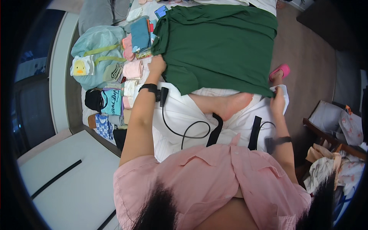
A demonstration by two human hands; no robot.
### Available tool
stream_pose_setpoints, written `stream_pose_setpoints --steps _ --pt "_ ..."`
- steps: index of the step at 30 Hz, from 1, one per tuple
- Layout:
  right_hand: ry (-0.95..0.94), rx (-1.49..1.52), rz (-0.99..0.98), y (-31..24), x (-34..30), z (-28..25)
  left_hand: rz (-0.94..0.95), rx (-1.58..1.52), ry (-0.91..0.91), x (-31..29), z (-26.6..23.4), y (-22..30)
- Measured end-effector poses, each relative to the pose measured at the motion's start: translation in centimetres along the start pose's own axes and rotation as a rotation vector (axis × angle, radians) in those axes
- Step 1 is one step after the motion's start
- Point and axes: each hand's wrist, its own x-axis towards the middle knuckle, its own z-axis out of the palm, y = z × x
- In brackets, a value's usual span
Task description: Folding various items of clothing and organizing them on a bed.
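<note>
A large dark green garment (222, 46) lies spread over the bed in front of me, mostly flat with soft wrinkles. My left hand (157, 66) is closed on its left edge, beside a short rounded flap of the same cloth. At the near right corner my right hand (278, 100) pinches the hem, with its fingertips partly hidden. The near edge of the cloth is stretched between both hands. Just below that edge shows my bare foot (235, 105), with my legs in white trousers (168, 119) folded on the bed.
Stacks of folded clothes, among them a pink folded cloth (133, 69) and a turquoise one (111, 101), line the left side. A pale green bag (92, 42) stands behind them. A phone (160, 12) lies past the garment. On the right, clothes (326, 165) hang over a wooden rack.
</note>
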Motion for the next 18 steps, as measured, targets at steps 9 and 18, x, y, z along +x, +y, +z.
stream_pose_setpoints --steps 9,18 --pt "0.032 -0.135 -0.017 1.3 -0.7 -3.5 0.745 -0.425 -0.182 -8.2 -2.9 3.9" --pt "0.149 -0.135 -0.102 1.5 1.0 -4.6 0.518 -0.085 -0.163 -9.0 0.7 5.5"
